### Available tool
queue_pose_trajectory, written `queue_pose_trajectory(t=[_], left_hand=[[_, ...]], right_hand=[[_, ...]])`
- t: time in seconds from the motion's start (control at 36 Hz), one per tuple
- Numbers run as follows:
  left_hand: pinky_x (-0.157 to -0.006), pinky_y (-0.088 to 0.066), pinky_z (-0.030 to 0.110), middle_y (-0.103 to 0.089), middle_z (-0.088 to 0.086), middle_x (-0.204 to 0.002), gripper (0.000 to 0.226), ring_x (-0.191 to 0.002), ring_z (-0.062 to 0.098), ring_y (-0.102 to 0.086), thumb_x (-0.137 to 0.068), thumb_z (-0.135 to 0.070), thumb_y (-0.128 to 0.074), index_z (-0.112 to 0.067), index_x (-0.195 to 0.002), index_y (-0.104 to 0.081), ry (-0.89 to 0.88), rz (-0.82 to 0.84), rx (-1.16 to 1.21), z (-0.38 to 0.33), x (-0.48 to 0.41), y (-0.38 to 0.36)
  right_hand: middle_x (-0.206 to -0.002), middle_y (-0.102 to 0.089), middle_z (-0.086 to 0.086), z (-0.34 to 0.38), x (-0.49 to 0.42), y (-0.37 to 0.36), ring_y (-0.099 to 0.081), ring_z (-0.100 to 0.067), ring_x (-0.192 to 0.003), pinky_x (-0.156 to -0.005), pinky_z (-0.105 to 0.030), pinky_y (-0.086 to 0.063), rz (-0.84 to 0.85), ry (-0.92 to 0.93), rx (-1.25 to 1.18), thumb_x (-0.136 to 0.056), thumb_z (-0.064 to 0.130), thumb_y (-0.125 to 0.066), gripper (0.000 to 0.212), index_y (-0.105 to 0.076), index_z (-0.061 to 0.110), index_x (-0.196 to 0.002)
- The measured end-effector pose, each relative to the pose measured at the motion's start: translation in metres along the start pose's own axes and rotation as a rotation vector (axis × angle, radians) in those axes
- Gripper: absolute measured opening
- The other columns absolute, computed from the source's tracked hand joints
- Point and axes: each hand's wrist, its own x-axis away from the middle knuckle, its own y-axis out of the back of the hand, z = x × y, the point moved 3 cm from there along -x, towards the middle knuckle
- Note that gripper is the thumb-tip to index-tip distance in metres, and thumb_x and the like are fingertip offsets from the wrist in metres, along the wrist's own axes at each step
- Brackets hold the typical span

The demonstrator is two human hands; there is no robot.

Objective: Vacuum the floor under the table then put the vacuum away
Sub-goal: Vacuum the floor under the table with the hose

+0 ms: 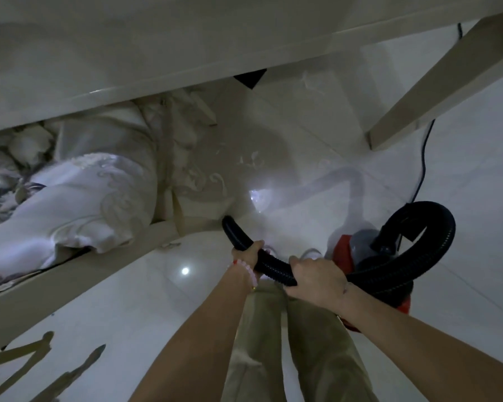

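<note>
A black ribbed vacuum hose [436, 224] loops up from a red and grey vacuum body [357, 250] standing on the white tiled floor beside my feet. My left hand [246, 255] grips the hose near its open nozzle end [230, 224], which points toward the floor under the pale table [157, 53]. My right hand [317, 278] holds the same hose a little further back. A bead bracelet sits on my left wrist.
A table leg [436, 91] slants down at the upper right. A black power cord [423, 166] runs along the floor behind the vacuum. White embroidered cushions [79, 195] lie on a low wooden frame [84, 271] at the left. Small debris lies near the frame's corner.
</note>
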Motion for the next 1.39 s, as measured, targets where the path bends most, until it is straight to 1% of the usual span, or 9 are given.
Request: queue_pose_trajectory(t=[0.22, 0.39, 0.58, 0.78, 0.83, 0.89, 1.08, 1.25, 1.39], left_hand=[[-0.057, -0.057, 0.031, -0.057, 0.021, -0.110, 0.060, -0.069, 0.020, -0.062, -0.084, -0.003, -0.067, 0.000, -0.137, -0.039, 0.013, 0.047, -0.025, -0.005, -0.013, 0.003], [-0.091, -0.053, 0.046, -0.056, 0.022, -0.114, 0.064, -0.082, 0.025, -0.061, -0.082, -0.001, -0.068, -0.005, -0.138, -0.036, 0.010, 0.071, -0.014, -0.013, -0.025, 0.001], [-0.088, -0.054, 0.044, -0.053, 0.013, -0.093, 0.060, -0.075, 0.022, -0.058, -0.084, 0.001, -0.062, -0.008, -0.137, -0.035, 0.035, 0.121, -0.058, -0.025, -0.031, -0.002], [-0.093, -0.052, 0.050, -0.054, 0.015, -0.104, 0.072, -0.088, 0.029, -0.058, -0.072, -0.002, -0.065, -0.011, -0.137, -0.035, 0.019, 0.134, -0.097, -0.027, -0.024, 0.001], [-0.094, -0.052, 0.051, -0.055, 0.013, -0.100, 0.079, -0.091, 0.030, -0.058, -0.063, -0.006, -0.065, -0.010, -0.137, -0.037, 0.012, 0.141, -0.112, -0.025, -0.019, 0.001], [-0.094, -0.052, 0.050, -0.055, 0.012, -0.099, 0.085, -0.093, 0.031, -0.059, -0.057, -0.010, -0.064, -0.008, -0.137, -0.037, 0.004, 0.145, -0.125, -0.022, -0.017, 0.000], [-0.087, -0.055, 0.051, -0.058, 0.015, -0.094, 0.083, -0.087, 0.031, -0.063, -0.052, -0.012, -0.063, 0.003, -0.131, -0.043, -0.019, 0.085, -0.118, -0.011, -0.026, 0.001], [-0.086, -0.055, 0.043, -0.054, 0.012, -0.088, 0.060, -0.067, 0.022, -0.059, -0.075, 0.000, -0.060, -0.007, -0.131, -0.039, -0.056, 0.066, -0.039, -0.022, -0.008, 0.007], [-0.085, -0.054, 0.039, -0.054, 0.011, -0.094, 0.061, -0.068, 0.019, -0.059, -0.083, 0.003, -0.055, -0.014, -0.138, -0.034, -0.079, 0.057, -0.073, -0.020, -0.006, 0.014]], right_hand=[[-0.110, -0.063, -0.008, 0.007, -0.008, -0.008, -0.063, -0.025, -0.094, -0.057, -0.026, -0.034, -0.013, -0.024, -0.033, -0.089, 0.038, -0.049, 0.040, -0.050, 0.011, -0.119], [-0.110, -0.064, -0.009, 0.010, -0.015, -0.005, -0.063, -0.025, -0.093, -0.055, -0.025, -0.031, -0.029, -0.019, -0.023, -0.090, 0.037, -0.049, 0.041, -0.050, 0.009, -0.120], [-0.107, -0.065, -0.009, 0.016, -0.026, -0.003, -0.065, -0.024, -0.091, -0.053, -0.024, -0.034, -0.013, -0.058, -0.060, -0.090, 0.040, -0.051, 0.042, -0.049, 0.010, -0.119], [-0.037, -0.050, 0.004, 0.019, -0.021, -0.001, -0.041, -0.008, -0.023, -0.035, -0.015, 0.007, -0.207, -0.062, 0.033, -0.025, 0.048, -0.088, 0.048, -0.060, 0.019, -0.051], [-0.048, -0.060, 0.001, 0.021, -0.014, -0.004, -0.052, -0.011, -0.032, -0.026, -0.016, -0.025, -0.153, -0.037, 0.039, -0.044, 0.047, -0.087, 0.044, -0.067, 0.014, -0.066], [-0.085, -0.070, -0.005, 0.021, -0.007, -0.001, -0.069, -0.019, -0.068, -0.053, -0.027, -0.051, -0.096, -0.056, 0.014, -0.078, 0.046, -0.066, 0.044, -0.061, 0.012, -0.105], [-0.109, -0.067, -0.005, 0.020, -0.004, -0.001, -0.066, -0.022, -0.093, -0.066, -0.027, -0.043, -0.014, -0.081, 0.010, -0.092, 0.045, -0.044, 0.044, -0.048, 0.017, -0.127], [-0.064, -0.068, -0.005, 0.020, -0.009, -0.004, -0.063, -0.021, -0.045, -0.038, -0.027, -0.047, -0.084, -0.082, 0.038, -0.063, 0.043, -0.078, 0.042, -0.069, 0.010, -0.088], [-0.102, -0.068, -0.007, 0.023, -0.010, -0.015, -0.067, -0.024, -0.085, -0.061, -0.027, -0.037, -0.111, -0.090, 0.013, -0.089, 0.045, -0.049, 0.043, -0.053, 0.014, -0.119]])
